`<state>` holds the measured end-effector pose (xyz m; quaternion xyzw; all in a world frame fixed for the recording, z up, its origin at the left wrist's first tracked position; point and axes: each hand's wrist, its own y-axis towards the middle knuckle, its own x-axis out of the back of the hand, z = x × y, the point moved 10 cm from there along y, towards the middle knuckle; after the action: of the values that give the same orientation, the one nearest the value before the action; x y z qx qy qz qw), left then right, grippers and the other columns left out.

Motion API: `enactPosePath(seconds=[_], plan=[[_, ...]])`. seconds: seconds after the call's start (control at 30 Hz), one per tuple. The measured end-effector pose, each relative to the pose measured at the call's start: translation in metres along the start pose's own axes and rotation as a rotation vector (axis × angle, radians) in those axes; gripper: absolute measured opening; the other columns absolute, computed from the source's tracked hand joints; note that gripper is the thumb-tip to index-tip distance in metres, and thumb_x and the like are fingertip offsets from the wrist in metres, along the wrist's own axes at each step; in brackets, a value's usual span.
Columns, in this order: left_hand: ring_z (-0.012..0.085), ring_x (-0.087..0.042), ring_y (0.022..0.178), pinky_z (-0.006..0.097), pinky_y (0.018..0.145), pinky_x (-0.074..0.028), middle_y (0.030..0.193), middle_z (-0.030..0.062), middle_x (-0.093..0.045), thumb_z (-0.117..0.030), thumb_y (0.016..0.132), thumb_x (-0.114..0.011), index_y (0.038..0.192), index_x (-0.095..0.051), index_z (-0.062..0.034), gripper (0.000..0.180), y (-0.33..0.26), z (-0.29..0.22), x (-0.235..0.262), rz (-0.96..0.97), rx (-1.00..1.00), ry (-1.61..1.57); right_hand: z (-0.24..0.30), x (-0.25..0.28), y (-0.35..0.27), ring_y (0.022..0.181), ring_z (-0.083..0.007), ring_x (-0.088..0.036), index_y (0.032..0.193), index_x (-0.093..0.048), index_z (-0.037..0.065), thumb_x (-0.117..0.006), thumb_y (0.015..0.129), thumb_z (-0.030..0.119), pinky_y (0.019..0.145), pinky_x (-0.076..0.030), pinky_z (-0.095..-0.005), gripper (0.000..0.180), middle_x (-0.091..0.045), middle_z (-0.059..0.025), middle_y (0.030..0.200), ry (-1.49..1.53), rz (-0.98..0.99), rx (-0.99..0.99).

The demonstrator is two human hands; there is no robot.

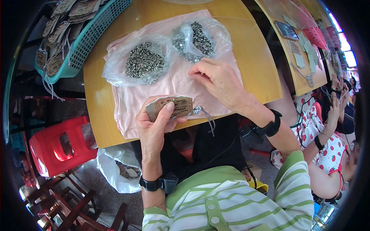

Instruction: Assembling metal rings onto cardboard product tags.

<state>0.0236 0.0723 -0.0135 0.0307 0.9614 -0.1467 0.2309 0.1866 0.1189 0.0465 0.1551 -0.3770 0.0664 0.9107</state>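
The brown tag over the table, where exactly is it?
In the head view, the brown tag is just left of centre, held in the left hand over the pink cloth.

Daylight is pouring in from bright panes [348, 50] at the far right, where they are burning out to a bluish white. The wooden table [260, 57] is catching a broad, warm light, and the pink cloth [177, 82] is glowing pale. Clear plastic bags [115, 73] are glinting in streaks, while the red stool [46, 148] is throwing back a hard white glare. Underneath, the floor [90, 196] is sinking into shadow — dim beside the tabletop. The left hand [153, 124] and the tag [178, 106] are showing fairly crisply. Toward the rim everything is bending; the table's edges are bowing, the people [343, 92] at far right are smearing, and black is swallowing the corners.
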Motion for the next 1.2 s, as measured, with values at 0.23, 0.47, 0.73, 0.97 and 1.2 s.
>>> enactPosePath(seconds=[0.23,0.47,0.73,0.97,1.2], plan=[[0.0186,-0.068,0.070,0.022,0.053,-0.053,0.090,0.0086,-0.066,-0.011,0.089,-0.063,0.103,-0.057,0.0001,0.019,0.001,0.002,0.001,0.032,0.010,0.011,-0.001,-0.005,-0.002,0.074,-0.0251,-0.062,0.090,-0.063,0.002,-0.064,0.082,0.005,0.066,-0.048,-0.0322,0.009,-0.061,-0.0102,0.085,0.002,0.101,-0.048],[0.0228,-0.068,0.078,0.029,0.058,-0.059,0.099,0.0106,-0.063,-0.011,0.091,-0.058,0.109,-0.045,-0.0057,0.023,0.001,-0.004,-0.002,0.017,-0.019,-0.032,0.009,-0.007,-0.001,0.074,-0.0284,-0.061,0.088,-0.062,0.004,-0.064,0.080,0.005,0.064,-0.048,-0.0351,0.008,-0.059,-0.0091,0.084,-0.147,0.057,0.041],[0.0259,-0.068,0.081,0.031,0.062,-0.060,0.099,0.0135,-0.063,-0.013,0.096,-0.049,0.107,-0.045,-0.0049,0.014,0.001,-0.006,-0.006,0.090,-0.001,-0.182,0.007,-0.005,-0.001,0.075,-0.0294,-0.060,0.086,-0.060,0.003,-0.064,0.080,0.005,0.064,-0.047,-0.0357,0.007,-0.058,-0.0096,0.084,-0.135,0.015,0.016],[0.0213,-0.068,0.077,0.027,0.062,-0.058,0.098,0.0126,-0.064,-0.013,0.095,-0.054,0.100,-0.051,-0.0002,0.014,0.004,-0.002,-0.006,0.103,0.006,-0.110,0.006,-0.002,-0.001,0.076,-0.0301,-0.061,0.081,-0.060,0.003,-0.065,0.079,0.009,0.065,-0.048,-0.0376,0.008,-0.059,-0.0098,0.081,-0.130,-0.014,-0.033],[0.0210,-0.068,0.080,0.027,0.063,-0.058,0.099,0.0141,-0.064,-0.012,0.095,-0.053,0.102,-0.050,-0.0005,0.014,0.003,-0.003,-0.007,0.118,0.005,-0.158,-0.002,-0.008,0.004,0.078,-0.0332,-0.061,0.081,-0.061,0.002,-0.063,0.081,0.010,0.068,-0.048,-0.0404,0.008,-0.062,-0.0134,0.083,-0.115,0.066,-0.102]])
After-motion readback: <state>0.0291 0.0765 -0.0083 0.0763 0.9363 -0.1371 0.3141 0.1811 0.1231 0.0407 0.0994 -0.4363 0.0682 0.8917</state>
